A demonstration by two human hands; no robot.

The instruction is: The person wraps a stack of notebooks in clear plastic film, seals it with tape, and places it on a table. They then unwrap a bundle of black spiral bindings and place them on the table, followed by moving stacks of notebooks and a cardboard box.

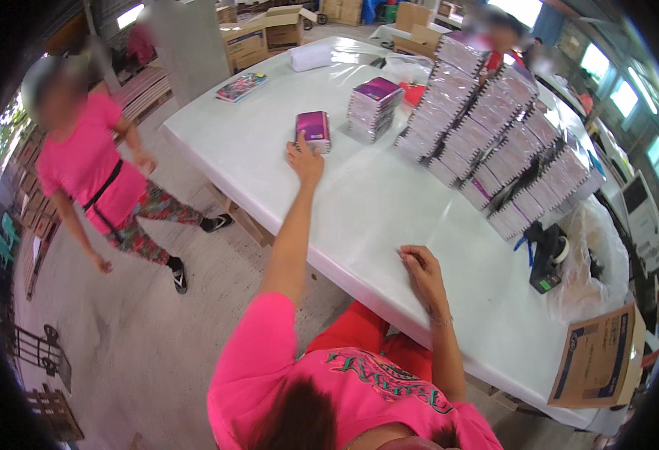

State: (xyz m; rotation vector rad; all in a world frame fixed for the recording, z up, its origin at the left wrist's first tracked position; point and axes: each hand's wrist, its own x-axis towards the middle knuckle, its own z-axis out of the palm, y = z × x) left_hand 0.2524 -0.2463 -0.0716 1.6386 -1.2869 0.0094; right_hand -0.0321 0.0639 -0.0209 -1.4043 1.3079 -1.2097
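Purple-covered spiral notebooks form a low stack (314, 126) toward the far left of the table. My left hand (305, 162) is on its near end, index finger reaching over the top cover and the other fingers closed about the near left edge. My right hand (424, 276) rests near the table's front edge, fingers loosely bent and apart from any object that I can make out. A taller stack of purple notebooks (375, 109) stands beyond, to the right of the low one. Several high columns of spiral-bound notebooks (464, 127) rise on the right.
On the white-covered table (359, 202) are a colourful booklet pile (241, 87), a white bundle (311, 57), a black tape dispenser (547, 259), a clear plastic bag (592, 262) and a cardboard box (598, 356). A person in pink (89, 157) stands left; another is behind the columns.
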